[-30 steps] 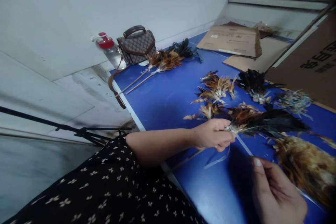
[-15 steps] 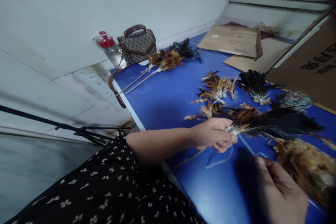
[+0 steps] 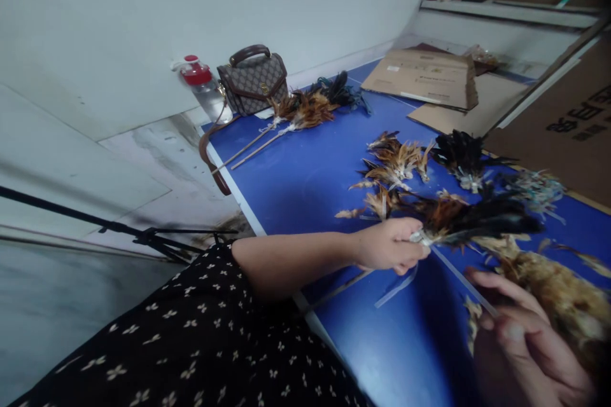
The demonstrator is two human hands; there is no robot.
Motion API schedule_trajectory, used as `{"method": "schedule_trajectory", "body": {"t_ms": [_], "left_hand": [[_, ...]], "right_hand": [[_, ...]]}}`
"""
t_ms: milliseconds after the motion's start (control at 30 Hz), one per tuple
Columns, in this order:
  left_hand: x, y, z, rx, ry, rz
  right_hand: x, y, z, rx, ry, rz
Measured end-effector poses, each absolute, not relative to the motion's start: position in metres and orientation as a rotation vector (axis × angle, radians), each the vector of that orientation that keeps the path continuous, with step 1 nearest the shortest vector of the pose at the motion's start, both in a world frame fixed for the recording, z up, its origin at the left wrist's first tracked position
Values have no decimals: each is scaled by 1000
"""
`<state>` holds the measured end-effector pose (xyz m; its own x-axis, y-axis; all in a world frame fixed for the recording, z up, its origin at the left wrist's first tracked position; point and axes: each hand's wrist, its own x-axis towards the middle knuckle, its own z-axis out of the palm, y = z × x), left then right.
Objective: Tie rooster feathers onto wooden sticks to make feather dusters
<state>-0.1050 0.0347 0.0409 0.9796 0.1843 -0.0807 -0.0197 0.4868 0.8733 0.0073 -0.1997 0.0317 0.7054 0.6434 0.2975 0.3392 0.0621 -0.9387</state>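
My left hand (image 3: 389, 245) is closed around the stick of a feather duster (image 3: 470, 219), just below the white binding at the base of its brown and black feathers. Its thin stick (image 3: 341, 286) runs back toward my lap. From the binding a clear plastic strip (image 3: 453, 272) stretches tight to my right hand (image 3: 529, 343), which pinches it between thumb and fingers. Below my left hand, a loose strip end (image 3: 396, 290) dangles. Beside my right hand lies a heap of tan feathers (image 3: 558, 286). Brown feather bunches (image 3: 398, 162) and a black bunch (image 3: 461, 152) lie beyond.
Two feather-tipped sticks (image 3: 255, 149) lie by a patterned handbag (image 3: 255, 82) and a red-capped bottle (image 3: 205, 92) on the blue table (image 3: 296, 184). Cardboard pieces (image 3: 424, 76) are at the back, a tangle of strips (image 3: 537, 191) at right. A black stand (image 3: 147, 236) is at left.
My right hand has shifted slightly right and turned, and the strip now shows taut between the hands. The duster's feathers now look shorter and point a little higher; my left hand keeps its grip.
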Motion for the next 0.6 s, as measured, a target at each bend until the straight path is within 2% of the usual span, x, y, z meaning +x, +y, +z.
{"method": "schedule_trajectory", "body": {"t_ms": [133,233,600], "left_hand": [[-106,11,16,1259,141,-24],[-106,3,10,1292,156,-65],[-117,4,27,1176,200,-75]], "right_hand": [[-5,-184,48,-1138,-689,552],[-13,-176,55,-1016,-549,706],[-24,-184,48,-1191,-202,552]]}}
